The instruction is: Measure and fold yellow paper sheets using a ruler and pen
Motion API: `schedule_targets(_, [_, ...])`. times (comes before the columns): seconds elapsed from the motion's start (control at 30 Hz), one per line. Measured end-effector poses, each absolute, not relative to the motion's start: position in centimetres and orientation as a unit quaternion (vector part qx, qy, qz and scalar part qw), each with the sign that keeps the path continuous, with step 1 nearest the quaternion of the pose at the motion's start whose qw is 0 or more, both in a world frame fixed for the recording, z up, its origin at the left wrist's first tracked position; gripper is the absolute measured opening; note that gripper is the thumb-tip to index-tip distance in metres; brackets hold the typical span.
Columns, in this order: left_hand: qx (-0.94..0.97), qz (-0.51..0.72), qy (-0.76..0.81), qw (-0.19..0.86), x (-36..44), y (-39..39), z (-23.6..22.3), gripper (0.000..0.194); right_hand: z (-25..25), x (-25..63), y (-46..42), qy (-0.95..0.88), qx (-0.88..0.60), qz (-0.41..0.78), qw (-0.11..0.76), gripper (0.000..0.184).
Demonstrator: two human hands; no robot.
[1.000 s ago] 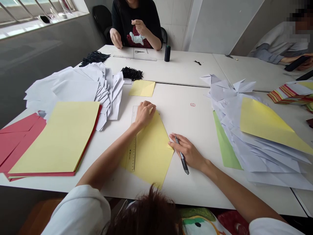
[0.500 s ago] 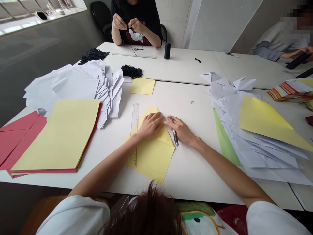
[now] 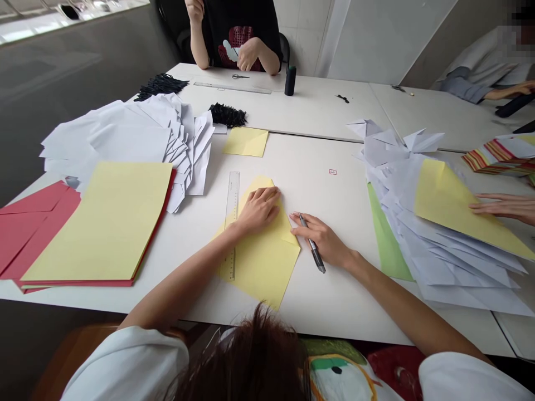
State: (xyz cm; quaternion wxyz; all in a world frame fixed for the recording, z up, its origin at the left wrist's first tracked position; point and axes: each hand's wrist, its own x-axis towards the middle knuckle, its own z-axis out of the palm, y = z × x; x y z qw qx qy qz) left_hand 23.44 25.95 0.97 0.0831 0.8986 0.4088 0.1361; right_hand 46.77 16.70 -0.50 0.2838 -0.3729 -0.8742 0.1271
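Two hands bear on the folded yellow paper (image 3: pixel 261 267), which lies on the worktop (image 3: pixel 346 195) at your 12 o'clock, long axis running 12 to 6: your left hand (image 3: pixel 259 210) presses flat on it, while your right hand (image 3: pixel 321 242), curled round a pen (image 3: pixel 313 255), touches its 3 o'clock edge.

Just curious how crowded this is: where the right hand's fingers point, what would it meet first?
The folded yellow paper, almost at once: the right hand, holding a pen, has its fingertips at the paper's edge, perhaps touching. The left hand lies just beyond.
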Motion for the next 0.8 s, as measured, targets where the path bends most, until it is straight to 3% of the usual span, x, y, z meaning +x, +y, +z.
schedule_targets(0.67, [0.897,0.136,0.412,0.084,23.6,26.1,0.9,0.050,-0.7,48.3,13.3,-0.871,-0.349,0.150,0.312,0.029])
schedule_targets(0.8, [0.897,0.140,0.410,0.083,23.7,26.1,0.9,0.049,-1.0,48.5,13.1,-0.837,-0.373,0.194,0.351,0.037])
